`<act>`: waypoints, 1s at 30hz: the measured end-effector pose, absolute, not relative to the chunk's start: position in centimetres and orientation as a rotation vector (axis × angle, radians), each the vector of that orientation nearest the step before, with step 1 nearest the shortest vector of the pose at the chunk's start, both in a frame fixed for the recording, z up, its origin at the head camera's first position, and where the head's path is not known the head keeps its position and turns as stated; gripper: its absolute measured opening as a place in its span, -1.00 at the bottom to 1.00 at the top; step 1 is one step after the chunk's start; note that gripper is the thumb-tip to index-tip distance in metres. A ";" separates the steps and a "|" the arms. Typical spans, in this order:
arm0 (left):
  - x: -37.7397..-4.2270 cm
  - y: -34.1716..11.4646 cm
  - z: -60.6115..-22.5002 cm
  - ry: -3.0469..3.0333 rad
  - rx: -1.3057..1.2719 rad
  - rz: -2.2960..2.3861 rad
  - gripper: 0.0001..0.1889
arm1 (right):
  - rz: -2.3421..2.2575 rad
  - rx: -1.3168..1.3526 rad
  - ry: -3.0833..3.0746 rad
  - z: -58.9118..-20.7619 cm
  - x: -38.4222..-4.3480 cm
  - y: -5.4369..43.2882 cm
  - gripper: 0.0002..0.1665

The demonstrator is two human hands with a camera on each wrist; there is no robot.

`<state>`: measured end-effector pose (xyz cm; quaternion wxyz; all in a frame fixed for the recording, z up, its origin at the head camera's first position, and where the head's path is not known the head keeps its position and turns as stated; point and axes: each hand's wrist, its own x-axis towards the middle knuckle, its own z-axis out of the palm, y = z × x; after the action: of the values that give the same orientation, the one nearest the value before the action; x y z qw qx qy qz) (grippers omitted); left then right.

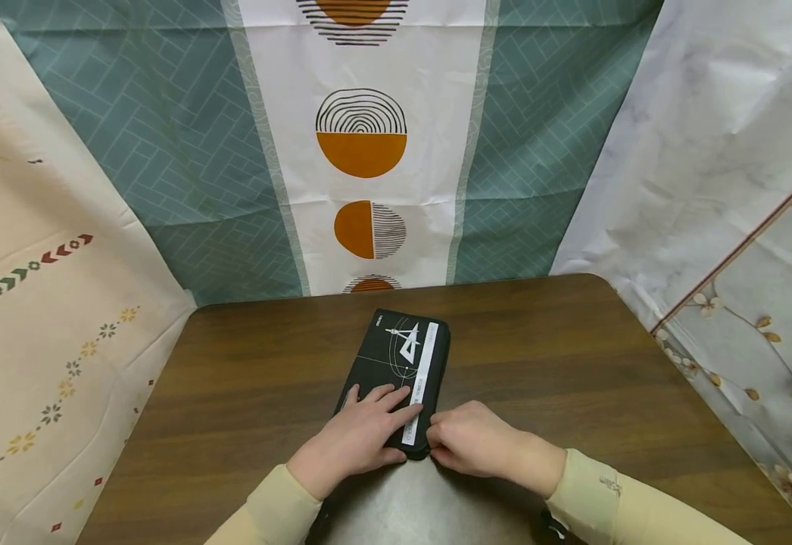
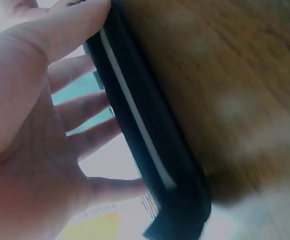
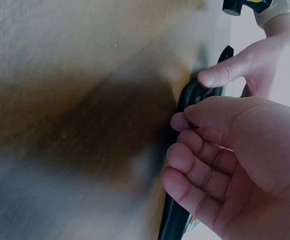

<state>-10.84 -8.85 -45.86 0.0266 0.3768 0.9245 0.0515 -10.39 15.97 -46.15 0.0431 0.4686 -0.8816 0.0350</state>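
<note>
A black zippered case (image 1: 375, 350) lies on the table, printed with a white compass and set square, with a white strip down its right side. My left hand (image 1: 358, 435) rests on its near part, fingers spread over the lid and thumb at the near edge. In the left wrist view, a pale line runs along the case's dark side (image 2: 157, 117). At the near right corner, my right hand (image 1: 474, 440) pinches a small dark zipper pull (image 3: 192, 125) between thumb and forefinger. Most of the pull is hidden by the fingertips; the other fingers are curled beside the case's edge.
The brown wooden table (image 1: 559, 348) extends on both sides of the case. Behind it hangs a patterned curtain (image 1: 430, 151), with printed cloths at left and right. Light glares off the table's near edge (image 1: 403, 503).
</note>
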 end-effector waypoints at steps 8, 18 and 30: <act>-11.0 -10.1 -45.0 2.781 1.159 0.210 -0.24 | 0.149 1.355 -2.740 -45.9 -11.5 17.5 -0.68; -10.7 -10.6 -44.7 2.757 1.188 0.081 -0.20 | 0.107 1.207 -2.729 -45.9 -13.8 19.2 -0.63; -11.0 -10.7 -43.8 2.681 1.304 0.132 -0.41 | -0.007 1.066 -2.701 -45.9 -16.7 19.8 -0.71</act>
<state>-11.01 -10.75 -43.75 0.0785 0.4355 0.8957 0.0441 -16.70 19.83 -45.85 0.1186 0.3646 -0.9236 -0.0026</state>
